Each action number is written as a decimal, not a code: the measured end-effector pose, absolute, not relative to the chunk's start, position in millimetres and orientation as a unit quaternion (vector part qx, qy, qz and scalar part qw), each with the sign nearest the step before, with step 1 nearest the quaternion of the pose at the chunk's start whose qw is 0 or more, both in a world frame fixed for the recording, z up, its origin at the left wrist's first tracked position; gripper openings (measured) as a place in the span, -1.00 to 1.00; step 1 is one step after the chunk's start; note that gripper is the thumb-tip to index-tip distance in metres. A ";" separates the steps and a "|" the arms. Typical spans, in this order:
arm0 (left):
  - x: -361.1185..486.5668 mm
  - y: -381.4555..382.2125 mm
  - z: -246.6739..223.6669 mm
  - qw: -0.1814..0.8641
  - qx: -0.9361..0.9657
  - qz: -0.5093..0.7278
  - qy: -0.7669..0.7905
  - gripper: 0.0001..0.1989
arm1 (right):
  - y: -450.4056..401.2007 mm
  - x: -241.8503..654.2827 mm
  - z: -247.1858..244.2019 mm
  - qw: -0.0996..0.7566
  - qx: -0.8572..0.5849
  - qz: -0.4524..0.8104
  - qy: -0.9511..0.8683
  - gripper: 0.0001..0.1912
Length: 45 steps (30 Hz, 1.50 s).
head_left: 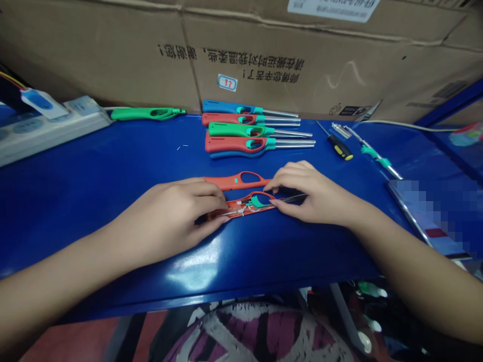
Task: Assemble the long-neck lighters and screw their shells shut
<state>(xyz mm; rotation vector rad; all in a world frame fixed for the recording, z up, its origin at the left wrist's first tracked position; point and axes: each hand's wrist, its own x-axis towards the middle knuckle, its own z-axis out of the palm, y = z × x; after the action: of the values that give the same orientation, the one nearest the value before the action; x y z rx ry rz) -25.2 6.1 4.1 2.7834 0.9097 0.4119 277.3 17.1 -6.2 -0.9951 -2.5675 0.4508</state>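
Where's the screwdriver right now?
Head view: the screwdriver lies right of centre on the blue table, just right of the lighters, beyond the right hand.

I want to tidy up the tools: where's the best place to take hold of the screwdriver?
Probably by its thick black-and-yellow handle, from above and the near right: the screwdriver lies flat, handle end towards the person, thin shaft pointing away towards the box.

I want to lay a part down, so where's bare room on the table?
Bare blue table shows between the power strip and the left hand, and from the open orange shell to the front edge. It's crowded behind the shell with bunched lighters, and at right with the screwdriver.
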 end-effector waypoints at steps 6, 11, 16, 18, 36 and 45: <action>-25.1 6.2 4.1 0.092 0.939 0.139 0.301 -0.75 | 15.2 279.1 0.1 0.170 -0.332 0.172 -0.912 -0.93; -24.5 6.9 3.0 0.090 0.939 0.147 0.297 -0.73 | 15.4 282.9 2.0 0.151 -0.308 0.159 -0.926 -0.86; -24.9 7.4 3.7 0.092 0.940 0.135 0.300 -0.72 | 12.6 282.8 0.7 0.158 -0.299 0.147 -0.930 -0.87; -25.3 7.4 4.4 0.093 0.940 0.127 0.302 -0.72 | 11.2 282.1 1.4 0.168 -0.298 0.154 -0.927 -0.89; -25.6 10.7 -5.8 0.087 0.935 0.170 0.300 -0.74 | 36.6 283.4 -23.2 0.273 -0.414 0.236 -0.836 -0.80; -27.5 18.8 2.8 0.113 0.909 0.221 0.334 -0.65 | 38.0 281.8 -25.0 0.279 -0.433 0.254 -0.818 -0.90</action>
<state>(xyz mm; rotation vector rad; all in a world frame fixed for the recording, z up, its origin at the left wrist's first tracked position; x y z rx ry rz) -27.5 18.8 2.8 2.6683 0.9798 0.6488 281.8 38.0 -25.0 -1.1631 -2.1960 0.6823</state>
